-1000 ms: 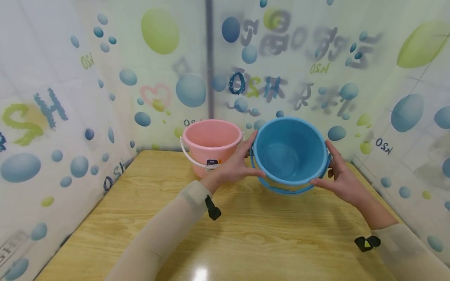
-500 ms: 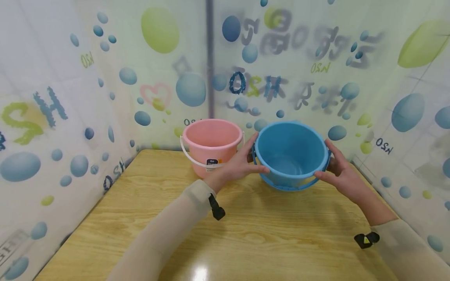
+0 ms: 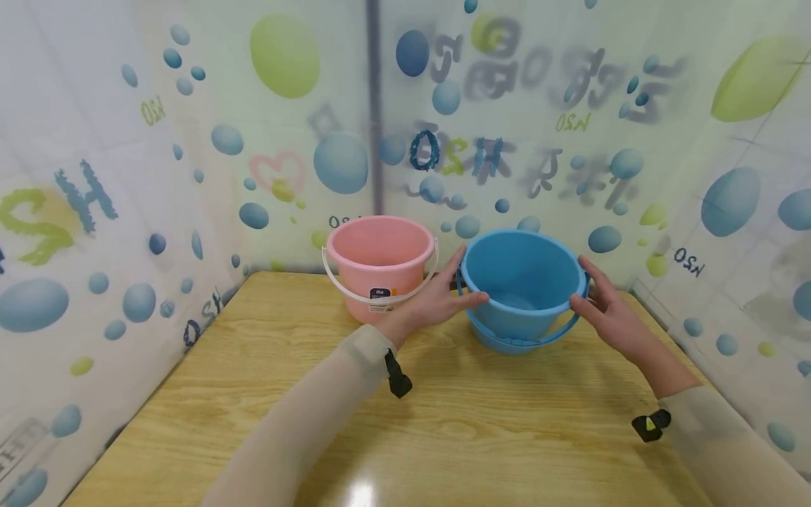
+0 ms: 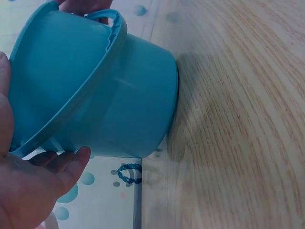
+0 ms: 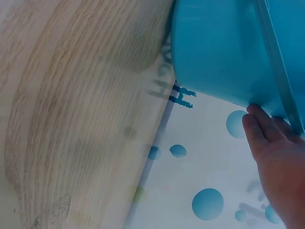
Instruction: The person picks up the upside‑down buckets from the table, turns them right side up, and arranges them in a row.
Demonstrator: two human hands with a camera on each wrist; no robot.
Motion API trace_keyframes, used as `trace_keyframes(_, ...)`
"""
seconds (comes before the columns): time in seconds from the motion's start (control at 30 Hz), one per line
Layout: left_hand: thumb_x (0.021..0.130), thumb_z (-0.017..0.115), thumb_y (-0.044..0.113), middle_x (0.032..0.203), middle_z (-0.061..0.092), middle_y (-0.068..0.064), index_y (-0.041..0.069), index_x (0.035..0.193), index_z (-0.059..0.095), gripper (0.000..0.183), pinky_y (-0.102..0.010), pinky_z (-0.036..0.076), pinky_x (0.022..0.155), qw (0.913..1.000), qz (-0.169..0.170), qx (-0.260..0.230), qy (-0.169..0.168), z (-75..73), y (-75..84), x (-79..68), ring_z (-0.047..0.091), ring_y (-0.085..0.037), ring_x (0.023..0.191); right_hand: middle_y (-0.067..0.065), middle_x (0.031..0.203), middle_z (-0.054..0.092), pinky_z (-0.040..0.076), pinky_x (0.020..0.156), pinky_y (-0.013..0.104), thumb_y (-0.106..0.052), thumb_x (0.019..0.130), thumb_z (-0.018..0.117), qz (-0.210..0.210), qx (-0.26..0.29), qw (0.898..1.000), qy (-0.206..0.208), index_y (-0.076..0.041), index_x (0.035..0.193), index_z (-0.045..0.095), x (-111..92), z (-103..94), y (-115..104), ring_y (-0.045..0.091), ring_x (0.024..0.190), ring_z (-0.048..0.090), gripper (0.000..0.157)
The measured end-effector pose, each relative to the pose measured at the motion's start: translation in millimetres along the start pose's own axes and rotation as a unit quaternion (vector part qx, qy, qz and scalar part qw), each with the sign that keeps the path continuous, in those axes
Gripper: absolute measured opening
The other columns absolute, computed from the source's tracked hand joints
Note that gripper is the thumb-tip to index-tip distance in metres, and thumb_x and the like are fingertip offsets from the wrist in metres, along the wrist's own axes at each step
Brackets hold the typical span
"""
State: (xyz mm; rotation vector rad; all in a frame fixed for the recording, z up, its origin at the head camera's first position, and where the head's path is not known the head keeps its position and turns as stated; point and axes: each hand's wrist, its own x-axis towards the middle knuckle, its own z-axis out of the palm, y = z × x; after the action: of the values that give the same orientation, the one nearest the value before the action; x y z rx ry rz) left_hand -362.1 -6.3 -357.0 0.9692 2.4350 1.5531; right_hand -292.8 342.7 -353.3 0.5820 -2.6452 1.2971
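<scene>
A blue bucket [image 3: 516,320] stands nearly upright on the wooden table, its mouth facing up and toward me. Its blue handle [image 3: 564,331] hangs down across the front. My left hand [image 3: 437,299] holds its left side, thumb over the rim and fingers along the outer wall. On the opposite side, my right hand [image 3: 611,310] grips near the rim, thumb in front and fingers behind. In the left wrist view, the base of the bucket [image 4: 119,95] meets the tabletop. The right wrist view has the right fingers [image 5: 262,124] against the wall just under the rim.
Left of the blue one stands a pink bucket [image 3: 380,246] with a white handle [image 3: 345,285] and a dark label; my left wrist overlaps its lower right. Patterned curtains [image 3: 285,105] surround the table [image 3: 443,422] at the back and both sides.
The blue bucket has come down and tilted back from facing me to nearly upright. Both hands have moved with it. The pink bucket stays in place.
</scene>
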Motion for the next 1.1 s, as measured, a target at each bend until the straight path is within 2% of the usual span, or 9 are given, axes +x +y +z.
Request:
trace_keyframes(0.07, 0.088, 0.071, 0.061, 0.169, 0.025, 0.002, 0.055, 0.156, -0.005, 0.102, -0.054, 0.042, 0.114, 1.0000, -0.003, 0.006, 0.003, 0.7, -0.5, 1.6, 0.036, -0.025, 0.150, 0.032, 0.159, 0.033, 0.046, 0.089, 0.010, -0.026, 0.111, 0.045, -0.001, 0.002, 1.000, 0.000, -0.034, 0.164, -0.004, 2, 0.0, 1, 0.048, 0.138, 0.047, 0.073)
trace_keyframes(0.17, 0.089, 0.066, 0.065, 0.169, 0.024, 0.001, 0.055, 0.156, -0.005, 0.099, -0.054, 0.041, 0.115, 1.0000, -0.004, 0.005, 0.005, 1.6, -0.8, 4.2, 0.035, -0.028, 0.151, 0.033, 0.156, 0.037, 0.046, 0.091, 0.009, -0.028, 0.111, 0.041, -0.001, 0.014, 1.000, 0.002, -0.031, 0.165, -0.002, 5, -0.8, 2, 0.030, 0.134, 0.055, 0.069)
trace_keyframes(0.3, 0.088, 0.062, 0.071, 0.170, 0.023, 0.000, 0.055, 0.156, -0.005, 0.097, -0.056, 0.039, 0.116, 0.9998, -0.011, 0.007, 0.013, 3.5, -1.2, 8.0, 0.033, -0.029, 0.152, 0.034, 0.156, 0.037, 0.045, 0.091, 0.009, -0.029, 0.112, 0.040, 0.003, 0.039, 0.999, 0.003, -0.026, 0.166, -0.001, 8, -1.4, 3, 0.002, 0.124, 0.056, 0.068)
trace_keyframes(0.43, 0.084, 0.061, 0.077, 0.169, 0.024, 0.002, 0.057, 0.155, -0.004, 0.098, -0.057, 0.037, 0.116, 0.9992, -0.029, 0.007, 0.029, 6.4, -2.4, 12.6, 0.032, -0.029, 0.152, 0.036, 0.154, 0.036, 0.046, 0.090, 0.008, -0.030, 0.112, 0.038, 0.003, 0.069, 0.998, 0.002, -0.024, 0.166, -0.002, 11, -0.6, 6, -0.010, 0.113, 0.055, 0.067)
trace_keyframes(0.7, 0.084, 0.060, 0.078, 0.170, 0.021, 0.002, 0.056, 0.156, -0.003, 0.098, -0.056, 0.037, 0.117, 0.9976, -0.056, -0.003, 0.041, 12.0, -4.7, 20.9, 0.029, -0.030, 0.154, 0.036, 0.153, 0.034, 0.047, 0.089, 0.010, -0.037, 0.112, 0.034, 0.035, 0.101, 0.994, -0.003, -0.026, 0.165, -0.005, 14, 0.1, 13, -0.004, 0.111, 0.059, 0.067)
trace_keyframes(0.97, 0.080, 0.058, 0.085, 0.169, 0.026, -0.003, 0.061, 0.153, -0.001, 0.097, -0.059, 0.039, 0.114, 0.9957, -0.079, 0.008, 0.047, 9.2, -4.0, 25.3, 0.033, -0.033, 0.152, 0.034, 0.160, 0.027, 0.046, 0.094, 0.013, -0.043, 0.111, 0.033, 0.044, 0.080, 0.996, -0.008, -0.029, 0.165, -0.006, 18, -0.4, 14, -0.004, 0.114, 0.055, 0.068)
trace_keyframes(1.03, 0.079, 0.058, 0.085, 0.168, 0.027, -0.002, 0.062, 0.153, 0.000, 0.096, -0.060, 0.039, 0.114, 0.9957, -0.079, 0.009, 0.049, 8.0, -4.9, 27.0, 0.034, -0.033, 0.151, 0.034, 0.160, 0.027, 0.047, 0.095, 0.016, -0.042, 0.111, 0.033, 0.044, 0.076, 0.996, -0.006, -0.028, 0.165, -0.006, 20, 0.0, 14, 0.002, 0.117, 0.056, 0.068)
trace_keyframes(1.1, 0.079, 0.058, 0.085, 0.169, 0.026, 0.000, 0.062, 0.153, 0.001, 0.096, -0.059, 0.039, 0.114, 0.9959, -0.076, 0.010, 0.048, 7.2, -6.4, 28.9, 0.033, -0.032, 0.152, 0.033, 0.161, 0.026, 0.050, 0.101, 0.026, -0.042, 0.111, 0.032, 0.046, 0.074, 0.996, -0.005, -0.027, 0.165, -0.006, 21, 0.7, 14, 0.015, 0.124, 0.057, 0.068)
